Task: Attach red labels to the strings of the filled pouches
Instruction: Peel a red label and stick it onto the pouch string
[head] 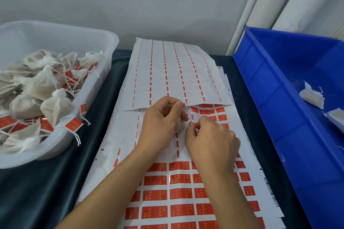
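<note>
while both hands worked at the middle of the label sheet (184,197), the head view showed the left hand (161,122) curled shut around a small white pouch (180,126), its thumb and forefinger pinched on what appeared to be the pouch's string near the upper sheet's edge. the right hand (212,141) was nearly closed, its fingertips (193,126) pinched on a red label (196,126), touching the pouch; whether the label was already on the string could not be told. the hands covered most of the pouch.

the label sheet lay on a dark cloth (55,182), its lower rows full of red labels, its middle rows stripped to thin red strips. a second, wholly stripped sheet (171,72) overlapped its far end.

at the left stood a translucent tub (104,42) heaped with filled pouches (55,106), many already carrying red labels, some strings and labels hanging over its near rim. at the right stood a blue bin (279,98) holding a few white pouches (312,96) against its far side. white tubes (279,0) leaned against the grey wall behind the bin.
</note>
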`<state>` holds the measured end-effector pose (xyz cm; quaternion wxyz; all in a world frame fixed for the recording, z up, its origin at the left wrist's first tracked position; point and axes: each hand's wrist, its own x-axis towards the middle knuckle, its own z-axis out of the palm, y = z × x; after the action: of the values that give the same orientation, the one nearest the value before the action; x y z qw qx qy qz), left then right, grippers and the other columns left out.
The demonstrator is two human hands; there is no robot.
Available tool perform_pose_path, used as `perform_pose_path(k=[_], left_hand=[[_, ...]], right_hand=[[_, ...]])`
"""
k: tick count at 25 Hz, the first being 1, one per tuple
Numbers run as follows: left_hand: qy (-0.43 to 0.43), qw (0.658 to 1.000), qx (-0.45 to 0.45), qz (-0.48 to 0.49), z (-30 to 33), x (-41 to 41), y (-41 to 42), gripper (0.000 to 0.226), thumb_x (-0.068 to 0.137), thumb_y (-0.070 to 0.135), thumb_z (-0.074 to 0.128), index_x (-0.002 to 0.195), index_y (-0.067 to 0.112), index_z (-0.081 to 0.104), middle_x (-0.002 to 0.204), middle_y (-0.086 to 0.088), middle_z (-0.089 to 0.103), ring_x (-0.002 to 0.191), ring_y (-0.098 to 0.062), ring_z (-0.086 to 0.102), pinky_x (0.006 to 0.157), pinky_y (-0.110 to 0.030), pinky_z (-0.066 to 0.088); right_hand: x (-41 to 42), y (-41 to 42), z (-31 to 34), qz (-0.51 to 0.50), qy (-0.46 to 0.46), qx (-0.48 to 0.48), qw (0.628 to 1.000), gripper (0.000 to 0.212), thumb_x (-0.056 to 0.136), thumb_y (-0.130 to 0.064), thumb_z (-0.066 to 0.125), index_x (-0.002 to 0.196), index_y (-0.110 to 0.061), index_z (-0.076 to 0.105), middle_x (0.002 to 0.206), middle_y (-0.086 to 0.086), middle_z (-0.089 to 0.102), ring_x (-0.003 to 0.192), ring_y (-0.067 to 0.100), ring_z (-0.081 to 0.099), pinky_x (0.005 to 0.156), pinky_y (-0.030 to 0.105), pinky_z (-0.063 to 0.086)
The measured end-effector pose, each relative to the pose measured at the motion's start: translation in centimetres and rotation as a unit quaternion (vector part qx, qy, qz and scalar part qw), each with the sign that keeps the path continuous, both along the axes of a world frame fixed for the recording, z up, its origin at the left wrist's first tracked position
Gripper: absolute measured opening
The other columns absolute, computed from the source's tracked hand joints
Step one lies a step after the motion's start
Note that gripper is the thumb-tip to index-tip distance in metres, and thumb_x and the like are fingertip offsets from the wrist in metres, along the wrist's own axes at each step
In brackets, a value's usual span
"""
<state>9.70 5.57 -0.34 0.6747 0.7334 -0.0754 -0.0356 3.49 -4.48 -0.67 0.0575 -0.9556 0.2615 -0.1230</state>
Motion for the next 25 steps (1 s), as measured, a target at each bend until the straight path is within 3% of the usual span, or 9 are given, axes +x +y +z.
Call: perform_pose_path(k=[5,12,16,19,25], left_hand=[[-0.002,1.000,-0.001,-0.002,-0.1,0.0,0.0,0.014,0.105,0.034,0.059,0.098,0.030,0.070,0.082,0.016,0.076,0.082,-0.007,0.075,0.067,-0.012,0.057],[0.000,1.000,0.002,0.002,-0.2,0.1,-0.1,0.014,0.105,0.035,0.060,0.096,0.033,0.070,0.082,0.017,0.076,0.081,-0.005,0.074,0.063,-0.010,0.055],[-0.001,1.000,0.002,0.007,-0.3,0.1,-0.1,0.014,0.105,0.036,0.059,0.096,0.033,0.069,0.082,0.018,0.076,0.080,-0.005,0.074,0.061,-0.007,0.052],[-0.001,1.000,0.003,0.008,-0.3,0.2,-0.1,0.013,0.105,0.037,0.060,0.096,0.034,0.069,0.083,0.019,0.076,0.080,-0.004,0.075,0.061,-0.008,0.053],[-0.003,1.000,0.002,0.010,-0.4,0.2,0.0,0.012,0.104,0.037,0.060,0.096,0.033,0.069,0.082,0.020,0.075,0.081,-0.004,0.074,0.061,-0.007,0.052]], right_hand=[[-0.2,-0.6,-0.1,-0.027,-0.029,0.029,0.999,0.039,0.095,-0.063,0.050,0.113,-0.033,0.069,0.096,-0.011,0.074,0.063,0.009,0.048,0.066,0.022,0.039],[-0.3,-1.1,0.0,-0.036,-0.045,0.067,0.996,0.036,0.095,-0.063,0.053,0.105,-0.034,0.070,0.090,-0.012,0.073,0.062,0.009,0.053,0.067,0.023,0.044],[-0.3,-1.2,0.3,-0.041,-0.050,0.074,0.995,0.036,0.094,-0.065,0.052,0.101,-0.035,0.070,0.086,-0.014,0.071,0.059,0.009,0.051,0.061,0.019,0.034],[-0.4,-1.2,0.5,-0.038,-0.061,0.085,0.994,0.031,0.094,-0.064,0.055,0.093,-0.036,0.067,0.075,-0.017,0.057,0.050,0.006,0.041,0.055,0.015,0.021],[-0.5,-1.6,0.6,-0.027,-0.109,0.118,0.987,0.025,0.091,-0.060,0.065,0.082,-0.037,0.060,0.072,-0.019,0.052,0.050,0.001,0.038,0.056,0.014,0.019]])
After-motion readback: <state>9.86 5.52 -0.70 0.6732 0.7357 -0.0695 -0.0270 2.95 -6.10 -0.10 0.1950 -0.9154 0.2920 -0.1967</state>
